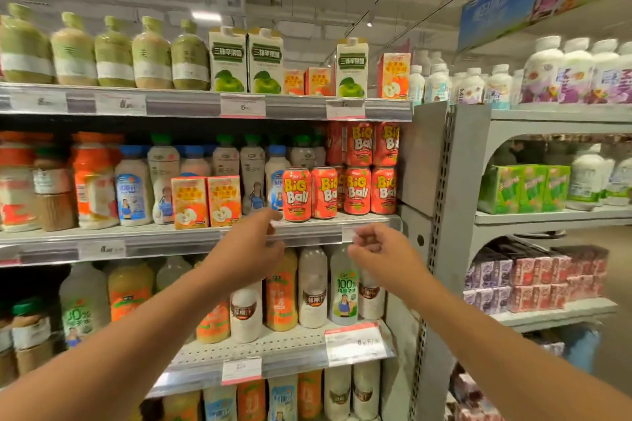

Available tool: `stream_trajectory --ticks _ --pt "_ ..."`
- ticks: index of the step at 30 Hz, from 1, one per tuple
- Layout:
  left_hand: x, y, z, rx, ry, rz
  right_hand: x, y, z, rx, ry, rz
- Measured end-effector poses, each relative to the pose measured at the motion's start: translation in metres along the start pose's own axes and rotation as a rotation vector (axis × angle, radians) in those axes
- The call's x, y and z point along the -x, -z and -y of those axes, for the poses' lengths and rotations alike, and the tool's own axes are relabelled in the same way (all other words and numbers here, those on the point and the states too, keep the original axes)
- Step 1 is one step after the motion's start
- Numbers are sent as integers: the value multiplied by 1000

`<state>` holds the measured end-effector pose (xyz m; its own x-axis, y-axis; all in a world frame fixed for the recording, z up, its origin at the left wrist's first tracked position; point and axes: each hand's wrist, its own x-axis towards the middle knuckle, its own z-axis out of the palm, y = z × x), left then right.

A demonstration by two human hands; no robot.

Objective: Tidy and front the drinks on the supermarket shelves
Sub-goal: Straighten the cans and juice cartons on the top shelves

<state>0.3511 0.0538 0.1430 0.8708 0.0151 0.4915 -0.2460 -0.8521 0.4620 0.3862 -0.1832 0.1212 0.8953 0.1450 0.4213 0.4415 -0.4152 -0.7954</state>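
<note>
Reaching forward at the middle shelf [191, 236], the person's left hand [249, 246] has its fingers stretched out straight, the tips at the shelf lip just below a red can [296, 193] lettered "BiG Ball". The right hand [379, 251] hangs beside it with fingers loosely curled, holding nothing, in front of a white bottle [343, 287] marked "100%" on the shelf below. More "BiG Ball" cans [371, 169] stand stacked two high at the shelf's right end, and two orange apple cartons [207, 202] sit left of them at the front edge. Farther up, green-apple cartons [244, 60] stand above a price tag [242, 106] reading "6".
</note>
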Motion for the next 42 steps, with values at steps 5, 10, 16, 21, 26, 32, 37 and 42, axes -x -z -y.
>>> stream_trajectory --ticks 5,10,16,21,26,32,37,42 --pt "-61 -18 0 14 92 -60 -73 -10 -13 63 10 -16" --pt "-120 -50 3 202 244 -133 -148 -32 -38 -8 33 -8" --pt "-164 -80 10 80 307 -253 -201 -64 -62 43 94 -71" --pt "-174 -91 25 161 237 -259 -209 -78 -78 43 93 -121" --pt "-175 -98 29 155 166 -344 -205 -84 -85 63 116 -176" --pt "-165 -96 27 252 82 -386 -202 -82 -90 44 113 -206" --pt "-164 -76 18 428 88 -432 -197 -83 -92 57 68 -220" --pt "-183 -57 2 665 178 -544 -199 -82 -93 64 45 -215"
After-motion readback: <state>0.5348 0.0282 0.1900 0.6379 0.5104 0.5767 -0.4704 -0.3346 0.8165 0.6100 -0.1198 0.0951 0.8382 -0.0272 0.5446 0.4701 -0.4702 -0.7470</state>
